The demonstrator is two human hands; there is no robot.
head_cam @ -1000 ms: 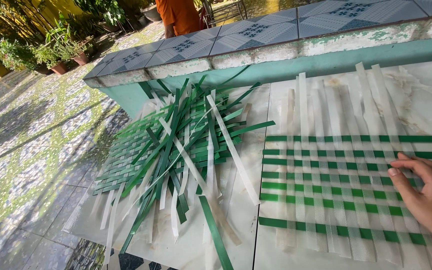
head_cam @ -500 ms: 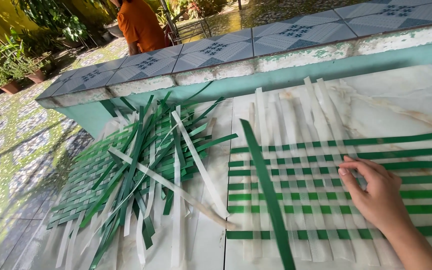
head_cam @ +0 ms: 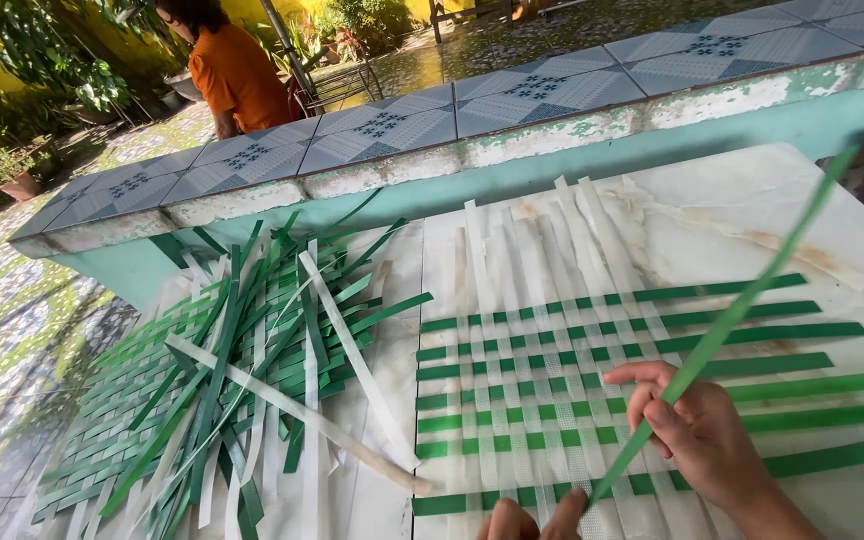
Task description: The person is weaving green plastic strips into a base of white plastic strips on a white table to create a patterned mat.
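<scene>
A partly woven mat [head_cam: 552, 400] of white upright strips and green cross strips lies on the pale marble tabletop [head_cam: 712, 220]. My right hand [head_cam: 707, 440] rests over the mat's right half and pinches a long loose green strip [head_cam: 752, 290], which slants from the lower middle up to the upper right. Only the fingertips of my left hand [head_cam: 532, 520] show at the bottom edge. They touch the strip's lower end, and their grip is hidden.
A loose pile of green and white strips [head_cam: 242, 370] covers the table's left side. Behind the table runs a low teal wall topped with patterned tiles [head_cam: 512, 100]. Beyond it stands a person in an orange shirt [head_cam: 242, 75] among potted plants [head_cam: 12, 180].
The loose green strip has swung from lying left of the mat to slanting across it toward the upper right. My right hand now holds it, and my left fingertips have come into view.
</scene>
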